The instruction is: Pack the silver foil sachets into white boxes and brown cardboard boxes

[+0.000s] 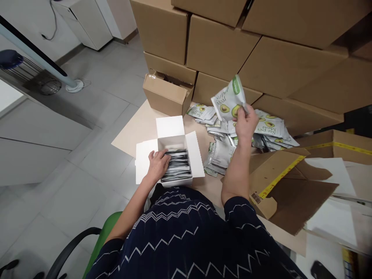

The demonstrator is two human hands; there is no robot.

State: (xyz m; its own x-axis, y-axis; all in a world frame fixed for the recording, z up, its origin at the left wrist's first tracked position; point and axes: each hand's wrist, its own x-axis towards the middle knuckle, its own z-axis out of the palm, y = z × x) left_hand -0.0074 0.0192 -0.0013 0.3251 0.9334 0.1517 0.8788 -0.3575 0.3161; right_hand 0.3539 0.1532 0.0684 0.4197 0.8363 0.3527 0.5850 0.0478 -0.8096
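My right hand [246, 121] is raised over the table, gripping a white sachet [228, 99] printed with avocados and "Meal" by its lower corner. My left hand [159, 164] reaches over the left wall of an open white box [176, 142], fingers spread and resting against the sachets [176, 164] inside. Those sachets stand on edge in a packed row, nearer my body, with some room at the far end of the box. Behind and below the raised sachet lies a loose pile of similar sachets [222, 151], partly hidden by my right arm.
Stacked cardboard cartons [221, 46] form a wall behind the table [130, 135]. A small open brown box [164, 93] stands beyond the white one. To the right lies an open carton [279, 186] with yellow tape. A green chair [106, 230] is at lower left.
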